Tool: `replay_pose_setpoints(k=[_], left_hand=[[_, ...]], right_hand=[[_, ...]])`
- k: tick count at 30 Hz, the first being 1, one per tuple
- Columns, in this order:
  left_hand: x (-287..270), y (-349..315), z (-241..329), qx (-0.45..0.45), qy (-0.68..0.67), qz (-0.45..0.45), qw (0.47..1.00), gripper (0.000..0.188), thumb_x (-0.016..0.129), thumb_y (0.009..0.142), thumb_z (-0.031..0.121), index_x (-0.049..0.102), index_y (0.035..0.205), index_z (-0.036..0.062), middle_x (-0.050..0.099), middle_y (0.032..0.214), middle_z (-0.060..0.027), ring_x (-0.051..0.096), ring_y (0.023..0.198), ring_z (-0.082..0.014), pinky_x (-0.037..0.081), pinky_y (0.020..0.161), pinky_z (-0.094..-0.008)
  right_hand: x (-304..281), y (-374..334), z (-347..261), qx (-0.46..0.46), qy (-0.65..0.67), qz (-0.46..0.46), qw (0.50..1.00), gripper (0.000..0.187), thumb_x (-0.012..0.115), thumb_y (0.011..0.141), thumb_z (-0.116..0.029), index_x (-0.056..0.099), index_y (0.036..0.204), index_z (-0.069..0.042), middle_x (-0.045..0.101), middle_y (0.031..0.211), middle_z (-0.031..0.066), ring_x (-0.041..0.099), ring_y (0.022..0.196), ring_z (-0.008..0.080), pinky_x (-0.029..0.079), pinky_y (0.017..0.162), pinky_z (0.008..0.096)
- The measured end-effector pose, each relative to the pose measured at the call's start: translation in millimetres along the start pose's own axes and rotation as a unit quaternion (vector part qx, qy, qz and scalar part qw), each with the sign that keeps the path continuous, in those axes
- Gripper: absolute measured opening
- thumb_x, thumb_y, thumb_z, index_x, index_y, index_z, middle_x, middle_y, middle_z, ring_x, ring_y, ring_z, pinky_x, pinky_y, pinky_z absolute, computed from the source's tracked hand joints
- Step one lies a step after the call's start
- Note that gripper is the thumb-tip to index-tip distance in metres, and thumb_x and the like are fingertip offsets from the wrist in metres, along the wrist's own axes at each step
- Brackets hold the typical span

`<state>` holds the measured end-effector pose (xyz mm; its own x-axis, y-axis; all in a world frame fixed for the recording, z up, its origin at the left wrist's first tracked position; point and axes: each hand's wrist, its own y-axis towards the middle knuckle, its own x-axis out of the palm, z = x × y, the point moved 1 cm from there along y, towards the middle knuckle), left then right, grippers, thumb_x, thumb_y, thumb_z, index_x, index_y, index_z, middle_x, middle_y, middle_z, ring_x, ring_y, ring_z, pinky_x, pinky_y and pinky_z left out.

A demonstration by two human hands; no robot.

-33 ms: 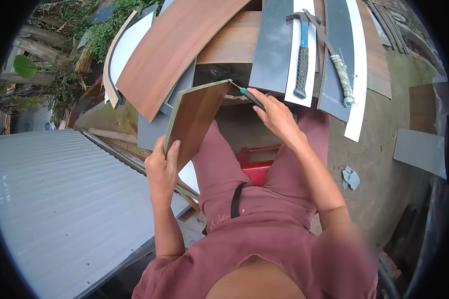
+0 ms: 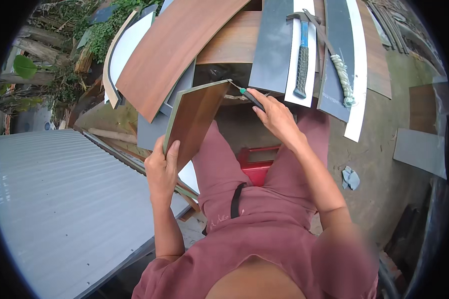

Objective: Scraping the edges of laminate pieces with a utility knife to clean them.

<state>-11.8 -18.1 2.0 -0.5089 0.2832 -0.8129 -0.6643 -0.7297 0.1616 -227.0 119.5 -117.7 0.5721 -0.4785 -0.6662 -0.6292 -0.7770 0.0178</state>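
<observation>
My left hand grips the lower left edge of a brown wood-grain board, which is tilted up with its greenish cut edge showing. In my right hand is a screwdriver with a black and green handle and a thin metal shaft. Its tip meets the board's far right corner, or lies just beside it; I cannot tell which. Beyond my right hand, a hammer with a blue and black handle rests on a white strip. A blade-like tool with a cord-wrapped handle lies beside it.
Brown and dark grey panels are spread in front of me. A red plastic stool shows between my legs. Corrugated metal sheeting fills the left side. To the right are a crumpled grey cloth and a grey board.
</observation>
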Motion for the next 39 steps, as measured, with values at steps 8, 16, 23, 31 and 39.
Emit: replay_pose_setpoints(k=[8,16,23,31,39], left_hand=[[0,-6,0,0.015,-0.007,0.012,1.0,0.028,0.057,0.092,0.023,0.059,0.105,-0.0011,0.051,0.056,-0.0102,0.043,0.049,-0.0155,0.04,0.051,-0.0277],[-1,-8,0,-0.012,-0.019,-0.021,1.0,0.028,0.059,0.091,0.023,0.06,0.106,-0.0005,0.061,0.069,-0.0123,0.056,0.058,-0.0171,0.045,0.059,-0.0282],[-18,6,-16,-0.093,-0.189,-0.044,0.977,0.033,0.059,0.091,0.022,0.059,0.112,-0.0042,0.067,0.089,-0.0095,0.06,0.079,-0.0135,0.047,0.073,-0.0276],[-18,2,-113,-0.236,-0.565,-0.024,0.79,0.047,0.057,0.092,0.031,0.046,0.126,0.001,0.057,0.118,-0.0108,0.056,0.107,-0.0203,0.048,0.089,-0.0343],[64,-51,-131,-0.362,-0.78,-0.138,0.492,0.041,0.054,0.093,0.031,0.049,0.121,0.0017,0.059,0.116,-0.0115,0.06,0.102,-0.0223,0.052,0.085,-0.0376]], right_hand=[[16,0,-2,-0.003,0.037,0.018,0.999,0.048,0.055,0.089,-0.015,0.04,0.134,-0.017,0.058,0.093,0.0185,0.058,0.085,0.036,0.045,0.075,0.0439],[22,-10,11,0.05,0.053,-0.012,0.997,0.045,0.055,0.089,-0.017,0.042,0.132,-0.016,0.061,0.09,0.023,0.06,0.087,0.0408,0.046,0.075,0.0486],[17,-44,1,0.071,0.182,0.016,0.981,0.046,0.052,0.091,-0.019,0.039,0.134,-0.013,0.058,0.113,0.0223,0.056,0.103,0.0398,0.044,0.084,0.042],[-10,-76,7,0.08,0.193,0.081,0.975,0.046,0.053,0.091,-0.021,0.041,0.135,-0.011,0.056,0.119,0.0171,0.058,0.102,0.0289,0.044,0.087,0.0368],[-49,-112,-34,-0.184,0.126,0.118,0.968,0.057,0.065,0.071,0.003,0.051,0.125,-0.009,0.06,0.096,0.0119,0.061,0.081,0.025,0.05,0.07,0.0336]])
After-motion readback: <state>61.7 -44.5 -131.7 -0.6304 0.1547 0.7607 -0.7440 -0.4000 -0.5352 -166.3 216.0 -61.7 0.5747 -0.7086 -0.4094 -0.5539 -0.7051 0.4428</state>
